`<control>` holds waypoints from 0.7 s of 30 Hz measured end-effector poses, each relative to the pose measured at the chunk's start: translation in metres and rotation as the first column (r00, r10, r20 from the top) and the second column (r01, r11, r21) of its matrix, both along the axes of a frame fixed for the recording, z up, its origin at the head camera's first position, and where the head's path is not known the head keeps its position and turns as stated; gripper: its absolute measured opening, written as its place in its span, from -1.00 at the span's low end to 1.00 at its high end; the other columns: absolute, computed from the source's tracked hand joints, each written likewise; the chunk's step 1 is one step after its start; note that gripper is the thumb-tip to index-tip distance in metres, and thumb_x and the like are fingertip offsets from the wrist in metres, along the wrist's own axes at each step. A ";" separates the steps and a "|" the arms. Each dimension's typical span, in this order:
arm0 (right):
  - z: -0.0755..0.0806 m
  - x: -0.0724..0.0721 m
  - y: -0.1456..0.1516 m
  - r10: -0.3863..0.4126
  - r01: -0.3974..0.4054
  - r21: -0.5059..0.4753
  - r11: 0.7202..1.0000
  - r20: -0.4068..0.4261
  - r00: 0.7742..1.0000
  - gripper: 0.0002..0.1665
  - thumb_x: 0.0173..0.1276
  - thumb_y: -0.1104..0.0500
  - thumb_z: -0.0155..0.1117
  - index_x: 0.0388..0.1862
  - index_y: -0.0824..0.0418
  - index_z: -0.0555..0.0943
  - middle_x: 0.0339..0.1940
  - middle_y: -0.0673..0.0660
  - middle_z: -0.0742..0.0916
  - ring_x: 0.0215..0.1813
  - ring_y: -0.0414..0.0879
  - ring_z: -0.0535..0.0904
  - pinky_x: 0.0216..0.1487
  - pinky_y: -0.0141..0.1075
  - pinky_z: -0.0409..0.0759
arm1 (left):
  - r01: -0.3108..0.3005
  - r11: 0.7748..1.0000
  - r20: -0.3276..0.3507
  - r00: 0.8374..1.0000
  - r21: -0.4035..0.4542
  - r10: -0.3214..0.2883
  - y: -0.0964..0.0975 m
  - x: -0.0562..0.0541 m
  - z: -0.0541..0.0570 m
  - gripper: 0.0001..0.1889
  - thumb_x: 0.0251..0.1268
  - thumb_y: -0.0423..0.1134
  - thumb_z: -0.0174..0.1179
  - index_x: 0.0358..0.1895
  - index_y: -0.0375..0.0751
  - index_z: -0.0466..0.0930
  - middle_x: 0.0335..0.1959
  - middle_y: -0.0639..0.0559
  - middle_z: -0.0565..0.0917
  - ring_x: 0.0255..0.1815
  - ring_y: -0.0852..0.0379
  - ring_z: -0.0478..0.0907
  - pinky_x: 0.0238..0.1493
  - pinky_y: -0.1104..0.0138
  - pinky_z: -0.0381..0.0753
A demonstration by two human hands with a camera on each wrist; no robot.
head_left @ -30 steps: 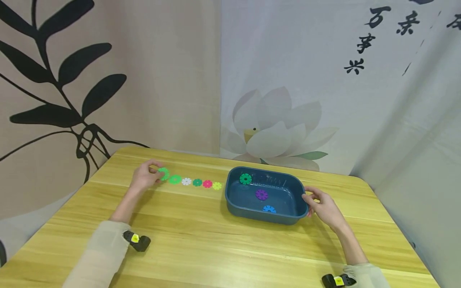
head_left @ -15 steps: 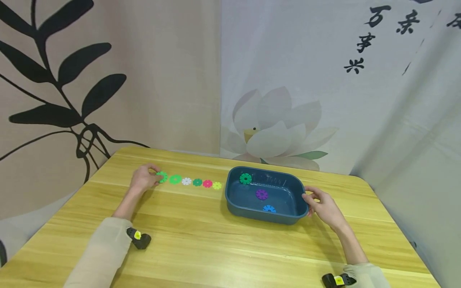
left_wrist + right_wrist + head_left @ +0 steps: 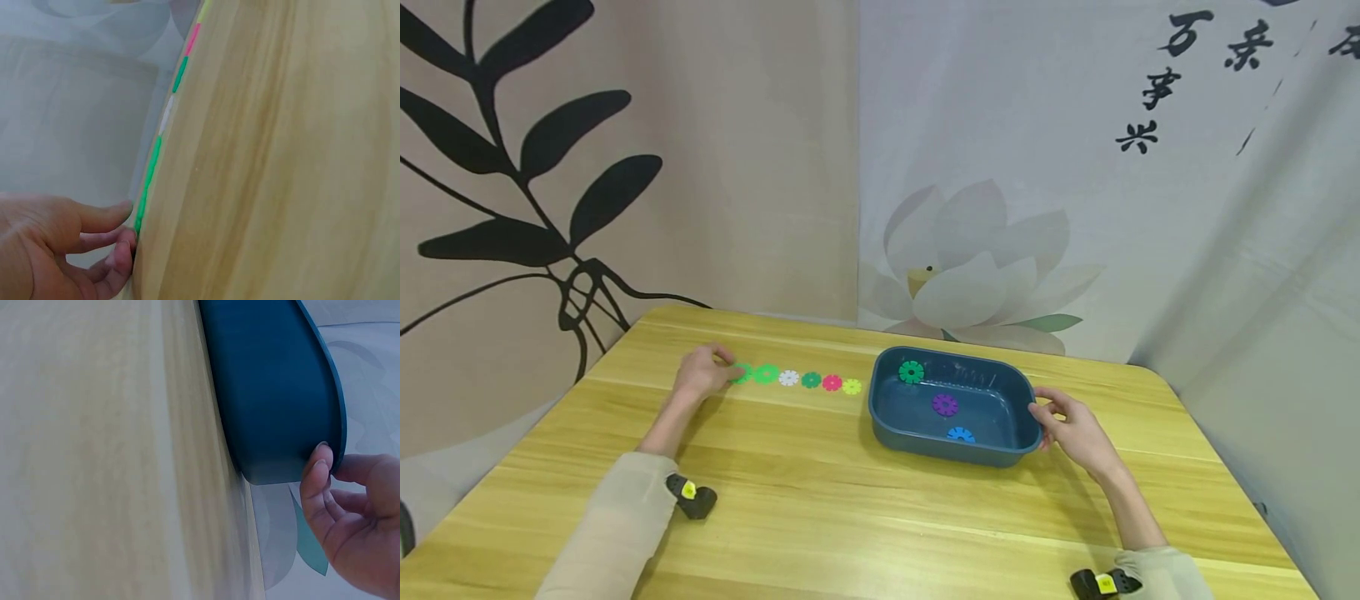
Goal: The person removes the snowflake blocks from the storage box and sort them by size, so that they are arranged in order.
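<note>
At the left end of a row of notched plastic snowflake discs, my left hand [image 3: 703, 373] pinches a light green snowflake disc [image 3: 747, 374], which lies low at the tabletop. Its fingers partly cover that disc; the left wrist view shows the thumb and curled fingers at the green edge [image 3: 141, 215]. To the right follow another light green disc [image 3: 767, 374], a white one [image 3: 788, 378], a dark green one [image 3: 811, 380], a pink one [image 3: 832, 382] and a yellow one [image 3: 852, 387]. My right hand [image 3: 1078, 433] grips the right-end rim of a dark blue basin [image 3: 925, 446].
Inside the basin lie a green disc [image 3: 912, 372], a purple disc [image 3: 945, 405] and a blue disc [image 3: 961, 435]. The wooden table [image 3: 850, 517] ends at the back against a printed curtain [image 3: 760, 167]. Each wrist wears a small black camera [image 3: 694, 497].
The light green disc in my left hand was tilted up and has come down flat beside its neighbour, with the hand lowering slightly rightward. The right hand and basin stay put.
</note>
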State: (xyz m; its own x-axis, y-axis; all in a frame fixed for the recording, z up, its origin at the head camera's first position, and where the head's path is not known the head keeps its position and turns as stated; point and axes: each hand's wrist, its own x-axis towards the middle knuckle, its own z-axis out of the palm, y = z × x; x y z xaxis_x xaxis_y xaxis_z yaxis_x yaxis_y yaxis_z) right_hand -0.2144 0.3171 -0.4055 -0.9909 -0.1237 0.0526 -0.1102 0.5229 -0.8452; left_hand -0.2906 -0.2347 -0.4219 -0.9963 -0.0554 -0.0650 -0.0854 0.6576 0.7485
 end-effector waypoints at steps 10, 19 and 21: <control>0.000 0.000 0.000 -0.003 0.003 -0.002 1.000 0.002 1.000 -0.42 0.59 0.17 0.13 0.43 0.47 0.31 -0.30 0.27 0.63 -0.54 0.03 0.58 -0.38 -0.16 0.66 | 0.079 0.997 -0.088 0.993 -0.005 -0.079 0.025 0.009 0.022 -0.58 0.45 -0.25 0.19 0.16 -0.55 0.47 -0.01 -0.43 0.57 -0.04 -0.25 0.55 -0.13 0.09 0.59; 0.001 0.001 -0.001 0.000 0.000 -0.011 1.000 0.001 1.000 -0.41 0.59 0.17 0.13 0.42 0.49 0.30 -0.28 0.28 0.64 -0.54 0.03 0.58 -0.38 -0.16 0.66 | 0.214 0.976 -0.186 0.961 0.042 -0.203 0.070 0.016 0.043 -0.68 0.47 -0.23 0.21 0.08 -0.45 0.56 -0.09 -0.31 0.62 -0.05 -0.18 0.56 -0.20 0.18 0.58; 0.001 0.002 -0.001 0.000 0.000 -0.011 1.000 -0.001 1.000 -0.41 0.59 0.16 0.14 0.42 0.49 0.31 -0.28 0.27 0.64 -0.54 0.03 0.58 -0.38 -0.18 0.65 | 0.245 0.968 -0.200 0.952 0.054 -0.230 0.081 0.017 0.046 -0.71 0.46 -0.23 0.21 0.05 -0.41 0.58 -0.12 -0.25 0.63 -0.06 -0.15 0.57 -0.20 0.21 0.58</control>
